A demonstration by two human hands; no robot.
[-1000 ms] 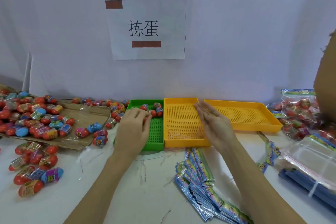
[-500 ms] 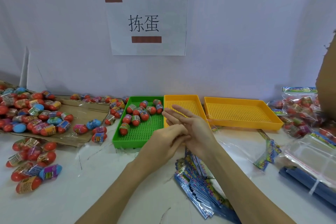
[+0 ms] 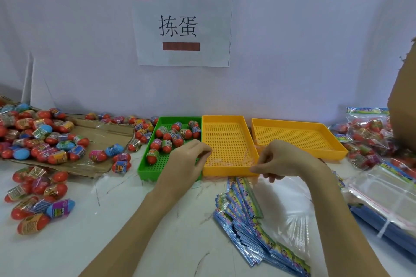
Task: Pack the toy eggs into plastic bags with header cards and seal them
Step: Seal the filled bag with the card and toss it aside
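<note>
My left hand (image 3: 188, 161) and my right hand (image 3: 284, 161) each pinch an end of a clear plastic bag (image 3: 229, 159) with a thin red seal line. The bag is stretched between them over the front of the middle yellow tray (image 3: 225, 119), and its body hangs down to the table under my right hand. The green tray (image 3: 144, 164) to the left holds several toy eggs (image 3: 177, 137). A fanned stack of header cards (image 3: 247, 222) lies on the table below my hands.
Many loose eggs lie on flattened cardboard (image 3: 108, 139) and on the table (image 3: 38, 207) at left. A second yellow tray (image 3: 299, 123) stands at right. Packed bags of eggs (image 3: 369, 132), a pile of clear bags (image 3: 387, 195) and a cardboard box edge (image 3: 405, 96) crowd the right.
My hands, together in front of the trays half a second ago, have drawn apart sideways. The clear bag is now stretched between them.
</note>
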